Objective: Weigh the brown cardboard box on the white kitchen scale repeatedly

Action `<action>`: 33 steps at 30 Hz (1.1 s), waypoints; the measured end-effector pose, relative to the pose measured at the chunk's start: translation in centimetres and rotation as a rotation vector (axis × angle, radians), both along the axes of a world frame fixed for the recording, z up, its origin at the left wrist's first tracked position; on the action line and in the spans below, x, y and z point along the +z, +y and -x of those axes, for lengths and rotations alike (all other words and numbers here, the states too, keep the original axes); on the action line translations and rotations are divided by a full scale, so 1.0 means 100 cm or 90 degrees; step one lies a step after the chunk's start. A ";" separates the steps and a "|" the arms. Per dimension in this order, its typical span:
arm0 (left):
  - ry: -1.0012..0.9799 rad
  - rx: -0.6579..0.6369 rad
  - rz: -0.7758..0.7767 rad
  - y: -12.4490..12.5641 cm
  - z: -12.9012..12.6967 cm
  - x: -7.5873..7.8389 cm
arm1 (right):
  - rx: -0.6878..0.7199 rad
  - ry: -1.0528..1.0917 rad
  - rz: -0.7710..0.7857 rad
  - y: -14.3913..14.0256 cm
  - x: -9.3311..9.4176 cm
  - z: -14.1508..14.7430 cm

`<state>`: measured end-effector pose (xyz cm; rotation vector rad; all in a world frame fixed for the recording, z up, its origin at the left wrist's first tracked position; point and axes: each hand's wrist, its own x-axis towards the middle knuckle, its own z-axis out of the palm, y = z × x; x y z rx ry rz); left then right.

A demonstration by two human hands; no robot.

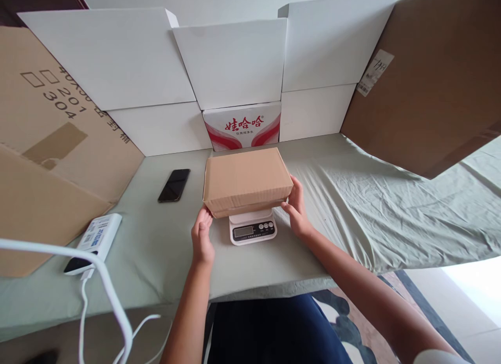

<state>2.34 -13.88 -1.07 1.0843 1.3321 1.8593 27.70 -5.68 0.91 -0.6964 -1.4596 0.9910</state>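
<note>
A closed brown cardboard box (248, 176) sits over a small white kitchen scale (253, 229), covering most of its platform. Whether the box rests fully on the scale cannot be made out. The scale's dark panel, with a grey display and several round buttons, faces me. My left hand (202, 236) is at the box's near left corner, its fingertips reaching under the lower edge. At the right end, my right hand (296, 207) grips the box, thumb on the front side and fingers behind the corner.
Left of the box lies a black phone (174, 185). A white power strip (96, 244) with a white cable (113, 296) is at the near left. White boxes (235, 61) and a red-and-white printed carton (242, 126) line the back. Large cardboard cartons (422, 82) flank the cloth-covered table (332, 212).
</note>
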 end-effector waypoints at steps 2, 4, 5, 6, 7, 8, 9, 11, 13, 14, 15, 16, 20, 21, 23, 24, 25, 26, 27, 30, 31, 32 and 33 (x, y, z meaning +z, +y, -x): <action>0.003 0.002 0.002 -0.002 0.000 -0.001 | -0.002 0.004 0.004 -0.001 0.000 0.000; 0.005 0.002 0.003 -0.004 0.000 -0.001 | -0.008 0.007 0.010 -0.001 -0.001 0.000; 0.006 0.001 0.004 -0.005 0.000 -0.001 | -0.010 0.007 0.013 -0.001 -0.002 0.000; 0.006 0.002 0.005 -0.005 0.000 -0.001 | -0.013 0.007 0.016 -0.001 -0.003 0.000; 0.005 0.003 0.006 -0.005 0.000 -0.001 | -0.016 0.005 0.017 -0.001 -0.003 0.000; 0.005 0.004 0.007 -0.005 0.000 0.000 | -0.018 0.004 0.018 0.000 -0.004 0.000; 0.005 0.006 0.008 -0.005 -0.001 0.000 | -0.020 0.004 0.018 0.000 -0.004 0.000; 0.003 0.008 0.007 -0.005 -0.001 0.001 | -0.023 0.007 0.015 0.000 -0.005 0.000; 0.003 0.008 0.007 -0.005 -0.001 0.000 | -0.023 0.010 0.014 0.001 -0.005 0.001; 0.003 0.007 0.006 -0.006 -0.001 0.000 | -0.022 0.012 0.014 0.001 -0.005 0.001; 0.002 0.007 0.005 -0.006 -0.001 -0.001 | -0.020 0.012 0.014 0.002 -0.005 0.001; 0.002 0.007 0.005 -0.006 -0.001 -0.001 | -0.017 0.013 0.015 0.002 -0.005 0.001; -0.002 0.011 0.006 -0.006 0.000 -0.003 | -0.015 0.016 0.019 0.002 -0.003 0.001; -0.003 0.013 0.008 -0.006 0.000 -0.004 | -0.014 0.015 0.021 0.002 -0.003 0.001; -0.009 0.018 0.010 -0.006 -0.001 -0.003 | -0.016 0.018 0.023 0.003 -0.003 0.001; -0.013 0.020 0.011 -0.006 -0.001 -0.003 | -0.024 0.024 0.022 0.004 -0.003 0.001; -0.018 0.023 0.010 -0.006 -0.002 -0.003 | -0.039 0.033 0.021 0.006 -0.003 0.001; -0.024 0.027 0.008 -0.005 -0.002 -0.003 | -0.058 0.045 0.021 0.008 -0.004 0.001; -0.031 0.030 0.006 -0.005 -0.002 -0.003 | -0.078 0.056 0.022 0.010 -0.005 0.000; -0.047 0.038 0.004 -0.004 -0.002 -0.004 | -0.108 0.080 0.035 0.015 -0.008 -0.001; -0.050 0.042 0.005 -0.004 -0.001 -0.005 | -0.106 0.085 0.038 0.016 -0.009 -0.001; -0.052 0.045 0.007 -0.004 -0.001 -0.005 | -0.101 0.089 0.039 0.017 -0.009 -0.001; -0.054 0.049 0.010 -0.003 -0.001 -0.006 | -0.090 0.089 0.039 0.017 -0.009 -0.001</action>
